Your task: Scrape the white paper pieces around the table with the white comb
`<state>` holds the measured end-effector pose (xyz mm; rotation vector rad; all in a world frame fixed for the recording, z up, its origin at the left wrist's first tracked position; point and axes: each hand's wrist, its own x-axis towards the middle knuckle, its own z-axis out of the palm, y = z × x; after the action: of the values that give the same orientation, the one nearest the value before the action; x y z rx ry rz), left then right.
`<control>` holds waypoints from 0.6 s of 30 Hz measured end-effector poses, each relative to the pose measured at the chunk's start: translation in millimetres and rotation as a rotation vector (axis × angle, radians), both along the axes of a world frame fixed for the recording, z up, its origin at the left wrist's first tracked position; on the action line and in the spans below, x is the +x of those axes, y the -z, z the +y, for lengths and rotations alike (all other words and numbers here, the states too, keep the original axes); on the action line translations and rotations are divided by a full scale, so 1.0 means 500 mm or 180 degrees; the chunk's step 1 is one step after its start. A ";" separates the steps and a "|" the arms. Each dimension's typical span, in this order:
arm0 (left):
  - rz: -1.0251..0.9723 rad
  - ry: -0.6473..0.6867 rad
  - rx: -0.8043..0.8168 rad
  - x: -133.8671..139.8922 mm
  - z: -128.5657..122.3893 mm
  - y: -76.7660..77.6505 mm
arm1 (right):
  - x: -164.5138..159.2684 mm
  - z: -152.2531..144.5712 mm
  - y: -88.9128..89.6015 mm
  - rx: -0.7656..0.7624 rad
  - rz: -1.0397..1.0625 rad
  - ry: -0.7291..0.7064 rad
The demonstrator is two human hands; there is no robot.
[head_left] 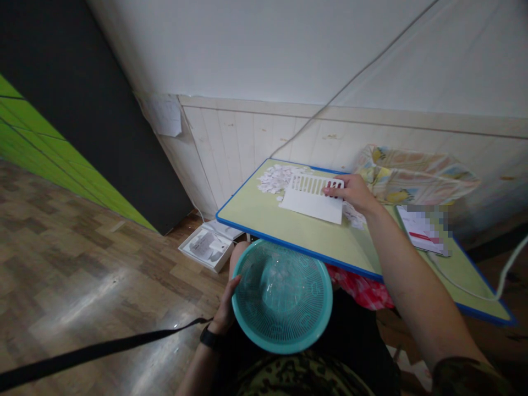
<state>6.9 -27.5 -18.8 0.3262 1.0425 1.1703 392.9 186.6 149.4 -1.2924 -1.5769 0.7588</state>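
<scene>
My left hand (225, 307) grips the left rim of a turquoise plastic colander (286, 344), which sits above my lap just below the table edge. A few small pale bits seem to lie in its bottom. Over the table, my right hand (355, 192) is closed on the right end of a white slotted sheet (312, 204). A row of long openings runs along its upper part, and some fingers show through them. Small white paper scraps (277, 179) lie in a heap to the sheet's left. More scraps (353, 215) show by its right edge, partly hidden.
The pale yellow table (247, 203) has a blue rim and stands against the wall. On its right are a patterned fabric basket (424, 184) and a tablet or phone (424, 231) with a white cable. An open white box (206, 247) rests on the floor at left.
</scene>
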 end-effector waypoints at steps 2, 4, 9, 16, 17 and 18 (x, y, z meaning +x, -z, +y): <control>0.0030 0.0007 -0.0024 0.002 0.000 -0.007 | 0.007 -0.002 -0.005 -0.0067 -0.0037 -0.0006; 0.0058 0.0051 -0.0013 0.003 0.000 -0.013 | 0.021 -0.004 -0.012 -0.0156 -0.0098 0.0016; 0.0089 0.0007 -0.0006 0.004 -0.003 -0.021 | 0.056 -0.002 -0.024 -0.0310 -0.0045 0.0104; -0.0108 -0.0070 -0.0131 0.004 0.002 -0.017 | 0.046 0.002 -0.018 -0.0229 -0.0115 0.0160; -0.0149 -0.0089 -0.0143 0.004 0.002 -0.016 | 0.043 0.002 -0.017 -0.0202 -0.0103 0.0133; -0.0166 -0.0072 -0.0132 0.004 0.002 -0.015 | 0.041 0.003 -0.015 -0.0167 -0.0079 0.0104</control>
<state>8.8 -26.7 -11.2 0.2507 1.0256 1.1700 413.6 187.9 156.9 -1.3673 -1.5610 0.7708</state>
